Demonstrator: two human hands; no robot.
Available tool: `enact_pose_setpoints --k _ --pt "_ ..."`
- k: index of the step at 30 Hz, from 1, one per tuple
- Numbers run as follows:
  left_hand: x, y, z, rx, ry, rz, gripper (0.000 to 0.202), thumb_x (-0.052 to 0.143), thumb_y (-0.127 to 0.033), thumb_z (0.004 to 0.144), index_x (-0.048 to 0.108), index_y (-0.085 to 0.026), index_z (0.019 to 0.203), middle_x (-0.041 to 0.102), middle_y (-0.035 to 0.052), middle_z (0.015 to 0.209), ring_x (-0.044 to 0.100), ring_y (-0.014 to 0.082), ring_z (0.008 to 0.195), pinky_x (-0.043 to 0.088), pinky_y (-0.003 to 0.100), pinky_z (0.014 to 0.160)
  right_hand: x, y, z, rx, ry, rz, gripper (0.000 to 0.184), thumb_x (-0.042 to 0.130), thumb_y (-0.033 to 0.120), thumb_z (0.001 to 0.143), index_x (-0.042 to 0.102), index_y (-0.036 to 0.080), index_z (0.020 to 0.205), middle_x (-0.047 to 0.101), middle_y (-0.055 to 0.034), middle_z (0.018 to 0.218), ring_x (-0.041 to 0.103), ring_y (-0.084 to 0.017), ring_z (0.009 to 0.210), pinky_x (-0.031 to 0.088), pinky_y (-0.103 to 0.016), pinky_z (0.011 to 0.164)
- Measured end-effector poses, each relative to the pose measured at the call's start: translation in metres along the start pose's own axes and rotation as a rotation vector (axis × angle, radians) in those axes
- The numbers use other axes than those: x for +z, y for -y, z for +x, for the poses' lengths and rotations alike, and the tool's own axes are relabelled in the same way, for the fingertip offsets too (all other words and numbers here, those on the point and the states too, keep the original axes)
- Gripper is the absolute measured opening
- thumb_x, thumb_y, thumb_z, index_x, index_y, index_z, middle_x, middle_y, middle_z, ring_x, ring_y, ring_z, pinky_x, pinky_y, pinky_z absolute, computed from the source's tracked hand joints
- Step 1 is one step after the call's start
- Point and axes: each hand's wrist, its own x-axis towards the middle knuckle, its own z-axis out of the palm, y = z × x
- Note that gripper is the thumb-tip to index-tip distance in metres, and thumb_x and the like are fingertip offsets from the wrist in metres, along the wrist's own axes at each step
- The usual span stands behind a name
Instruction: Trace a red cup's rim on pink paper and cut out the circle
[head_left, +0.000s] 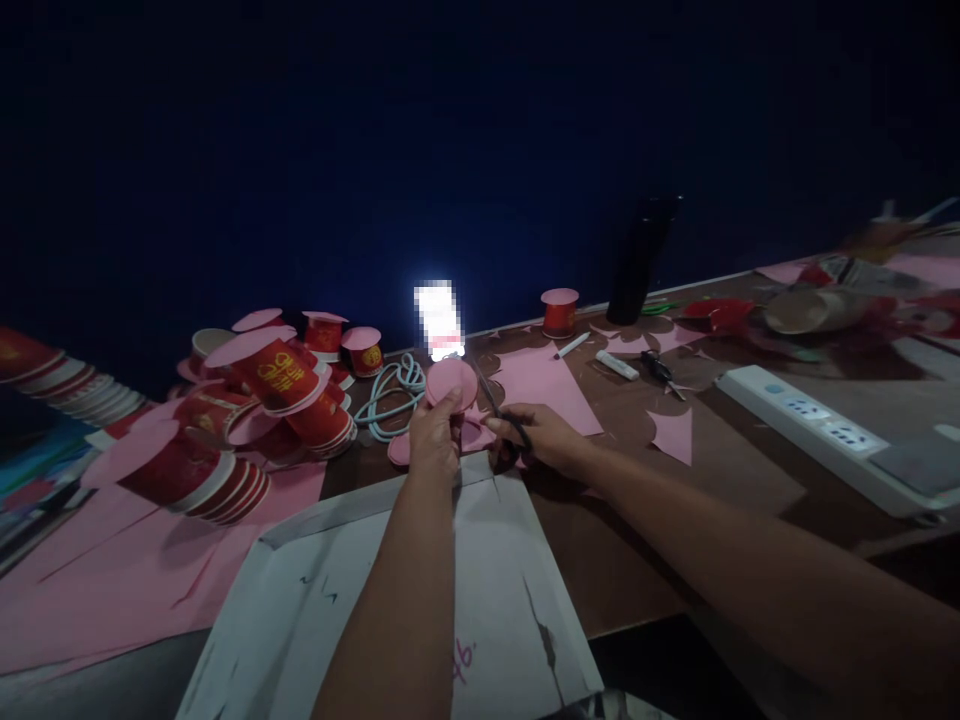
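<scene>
Pink disc [451, 378], cable [409, 374] beside, red cups [271, 370]

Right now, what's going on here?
A person holds a round pink disc in the left hand, with scissors in the right hand close beside it. Red cups are heaped to the left, several topped with pink rounds. A pink sheet lies on the table beyond the right hand.

Left arm [397, 580] bare, reaching far from near center; left grip [433, 432] pinching, thumb [451, 402] on top. Right arm [720, 540] bare, slanting in from near right; right grip [544, 437] curled, near left grip, not touching.
</scene>
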Motion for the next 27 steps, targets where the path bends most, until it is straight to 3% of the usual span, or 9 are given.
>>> enact_pose_setpoints --k 11,27 --pt "0.001 0.001 -0.001 -0.002 0.025 -0.010 0.043 0.083 -0.018 0.046 0.061 -0.015 0.083 0.062 -0.0032 0.066 0.053 0.0056 0.048 0.040 0.016 0.046 0.001 0.003 -0.001 0.036 -0.046 0.011 0.045 0.072 0.050 0.070 0.067 0.014 0.096 0.057 0.0021 0.057 0.048 -0.008 0.046 0.033 -0.017 0.038" --pt "-0.002 0.005 0.003 -0.015 0.049 0.005 0.047 0.085 -0.022 0.045 0.063 -0.016 0.086 0.063 -0.0022 0.069 0.054 0.0069 0.051 0.041 0.018 0.047 0.002 0.012 -0.004 0.064 -0.069 0.051 0.039 0.073 0.049 0.068 0.064 0.015 0.085 0.052 0.0037 0.053 0.044 -0.008 0.043 0.033 -0.018 0.036"
